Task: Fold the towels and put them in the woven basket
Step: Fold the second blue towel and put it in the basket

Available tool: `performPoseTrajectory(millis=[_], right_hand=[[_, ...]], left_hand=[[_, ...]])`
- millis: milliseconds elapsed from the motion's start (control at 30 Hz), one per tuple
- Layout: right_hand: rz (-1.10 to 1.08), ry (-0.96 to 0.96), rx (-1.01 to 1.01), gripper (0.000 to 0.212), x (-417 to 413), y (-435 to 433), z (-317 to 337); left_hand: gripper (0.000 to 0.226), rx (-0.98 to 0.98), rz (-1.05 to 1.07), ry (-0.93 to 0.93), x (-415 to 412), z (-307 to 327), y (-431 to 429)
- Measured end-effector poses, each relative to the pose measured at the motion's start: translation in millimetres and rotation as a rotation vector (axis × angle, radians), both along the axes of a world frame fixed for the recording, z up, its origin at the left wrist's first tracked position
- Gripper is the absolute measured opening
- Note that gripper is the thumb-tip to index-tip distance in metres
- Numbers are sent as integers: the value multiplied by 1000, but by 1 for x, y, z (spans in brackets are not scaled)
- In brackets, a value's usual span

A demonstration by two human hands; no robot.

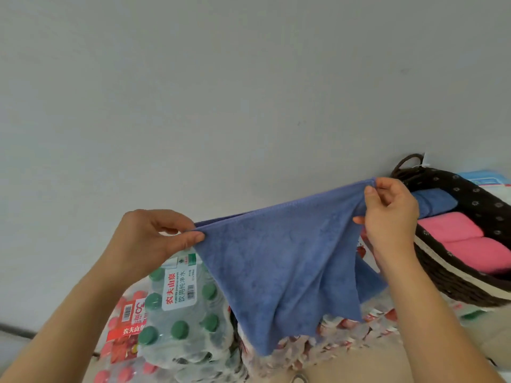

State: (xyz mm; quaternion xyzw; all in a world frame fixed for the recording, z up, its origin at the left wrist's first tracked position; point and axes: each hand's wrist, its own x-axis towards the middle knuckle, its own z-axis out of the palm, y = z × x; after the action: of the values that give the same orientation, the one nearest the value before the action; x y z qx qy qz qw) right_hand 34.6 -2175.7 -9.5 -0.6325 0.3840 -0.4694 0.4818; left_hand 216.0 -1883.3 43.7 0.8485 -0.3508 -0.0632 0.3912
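Left hand (150, 239) has its grip pinched tight, thumb against forefinger, on one top corner of the blue towel (279, 261); right hand (388, 214) has its grip nipped shut on the other top corner, higher up and off to the right. The top hem runs taut between the two grips, sloping up from left to right. Below that line the cloth hangs free in the air, fanned into soft vertical folds, its lower edge ragged with drooping points. It's a plush, plain mid-blue cloth with a stitched edge, doubled along the top where a second layer peeks out behind.

Just beyond the right hand sits the woven basket (453, 283), dark brown weave with a patterned dark lining, a loop handle at its far end. Inside it lie a folded blue towel (434, 203) toward the far end and two rolled pink towels (467, 244) nearer, side by side and touching.

Beneath the hanging cloth, a shrink-wrapped pack of green-capped water bottles (179, 322) lies under the left hand, with red-capped bottle packs (121, 352) beside it, all against a plain pale wall (221, 78)
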Motion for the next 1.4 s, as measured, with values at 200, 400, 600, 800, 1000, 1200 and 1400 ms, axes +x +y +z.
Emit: performPoseTrajectory(millis=[200,400,600,800,1000,1200,1400], right_hand=[[-130,0,-54,14,-45,25,11],[-314,51,-253,8,-79,24,44],[-194,250,-466,16,-16,-4,72],[206,726,-523,22,108,15,-19],[462,805,-500,26,170,73,-77],[650,754,-536,24,191,106,-101],[744,665,-512,21,196,125,-117]], left_hand=[[15,-267,-105,204,-31,19,8],[11,-83,-435,215,-63,26,14],[5,-87,-417,332,-78,-24,4],[23,122,-214,308,-84,-112,24],[41,382,-229,277,-88,-149,46],[37,517,-191,345,-89,-152,61],[29,577,-195,462,-84,-145,76]])
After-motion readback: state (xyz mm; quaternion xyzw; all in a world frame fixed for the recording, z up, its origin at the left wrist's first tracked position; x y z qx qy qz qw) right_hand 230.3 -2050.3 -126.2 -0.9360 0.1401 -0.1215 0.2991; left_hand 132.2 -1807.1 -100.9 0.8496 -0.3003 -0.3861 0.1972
